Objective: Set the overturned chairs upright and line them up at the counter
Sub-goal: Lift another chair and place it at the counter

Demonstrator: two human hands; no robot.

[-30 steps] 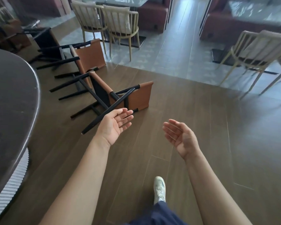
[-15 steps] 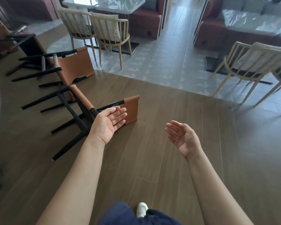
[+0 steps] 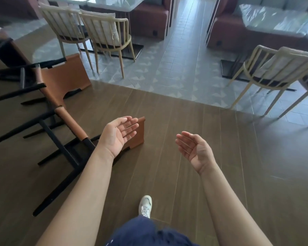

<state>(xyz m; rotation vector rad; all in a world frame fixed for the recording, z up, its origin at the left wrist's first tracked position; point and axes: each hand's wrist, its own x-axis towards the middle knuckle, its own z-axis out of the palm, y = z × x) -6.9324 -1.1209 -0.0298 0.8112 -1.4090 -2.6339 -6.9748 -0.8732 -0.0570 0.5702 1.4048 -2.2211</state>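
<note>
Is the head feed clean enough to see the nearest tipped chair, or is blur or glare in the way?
Head view: the nearest overturned chair, left hand and right hand read fairly sharp; its edges smear with blur, worst on the cream chair at right; daylight glares off the plastic-covered table at top right; floor lines bow from the wide lens.

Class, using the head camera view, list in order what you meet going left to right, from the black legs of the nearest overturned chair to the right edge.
From the left: black legs of the nearest overturned chair → left hand → right hand → cream chair standing on the tiles.
</note>
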